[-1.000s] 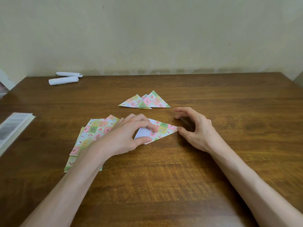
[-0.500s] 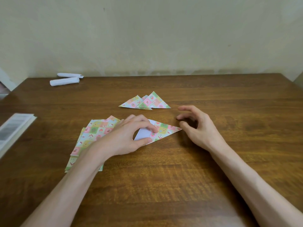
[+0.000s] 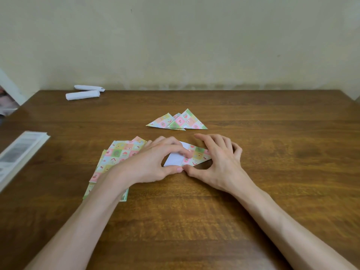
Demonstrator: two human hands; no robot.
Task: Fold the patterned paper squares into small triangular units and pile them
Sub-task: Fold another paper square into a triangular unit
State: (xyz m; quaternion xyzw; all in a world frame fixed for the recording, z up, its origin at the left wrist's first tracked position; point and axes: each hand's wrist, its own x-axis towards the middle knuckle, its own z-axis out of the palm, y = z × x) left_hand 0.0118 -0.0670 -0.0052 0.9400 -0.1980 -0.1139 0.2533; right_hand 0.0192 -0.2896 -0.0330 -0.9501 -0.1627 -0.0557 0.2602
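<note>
A partly folded patterned paper [image 3: 197, 154] lies on the wooden table [image 3: 282, 156], its white underside showing at the left. My left hand [image 3: 153, 160] holds it, forefinger curled down on top and thumb at its near edge. My right hand [image 3: 221, 162] arches over its right tip, the thumb pinching the near edge right beside my left thumb. A stack of flat patterned squares [image 3: 118, 154] sits to the left, partly under my left wrist. Behind the hands lies a small pile of folded triangles [image 3: 181, 121].
Two rolled white papers [image 3: 83, 94] lie at the back left by the wall. A white booklet [image 3: 19, 151] lies along the left table edge. Bare wood stretches to the right of my hands and in front of them.
My right hand has moved left from beside the paper's tip onto the paper, its thumb meeting my left thumb. The left hand has kept its hold.
</note>
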